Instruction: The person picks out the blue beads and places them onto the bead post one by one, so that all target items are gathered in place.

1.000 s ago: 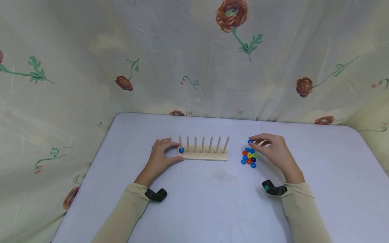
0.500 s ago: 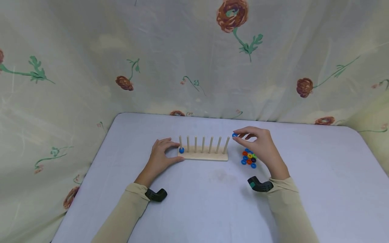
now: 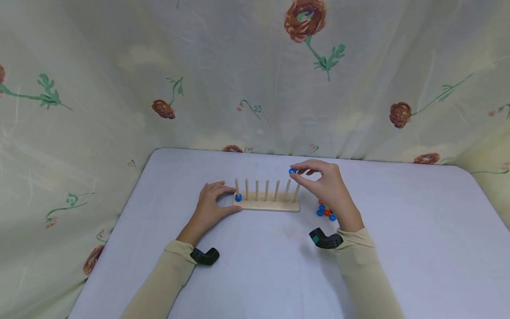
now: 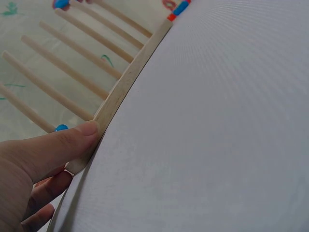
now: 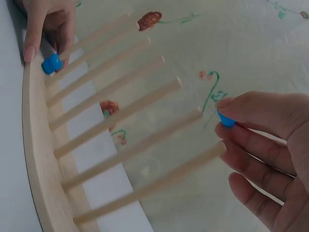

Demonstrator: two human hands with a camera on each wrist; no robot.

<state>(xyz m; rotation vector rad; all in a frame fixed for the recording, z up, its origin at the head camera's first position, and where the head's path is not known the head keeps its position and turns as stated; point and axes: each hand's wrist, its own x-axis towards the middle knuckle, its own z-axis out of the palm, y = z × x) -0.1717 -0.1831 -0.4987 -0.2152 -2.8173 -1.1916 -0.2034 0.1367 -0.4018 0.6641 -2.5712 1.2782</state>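
A wooden peg board (image 3: 267, 205) with a row of several upright pegs stands on the table. My left hand (image 3: 211, 204) grips its left end, thumb (image 4: 72, 142) along the front edge and fingers at the back. Two blue rings (image 5: 51, 64) sit at the bottom of the leftmost peg. In the right wrist view, my right hand (image 5: 270, 140) pinches another blue ring (image 5: 227, 119) between thumb and index finger. That ring is raised above the peg tops near the right end of the board, and the hand partly covers the last peg in the head view.
Beside the board's right end lies a cluster of small rings, blue (image 3: 320, 213) and orange (image 3: 327, 212) among them, partly hidden under my right hand. A white cloth covers the table (image 3: 255, 266); a flowered curtain (image 3: 223, 66) hangs behind its far edge.
My right hand has lifted the blue ring from beside the ring cluster and carried it left, up over the board's right-hand pegs. The left hand and board have stayed still.
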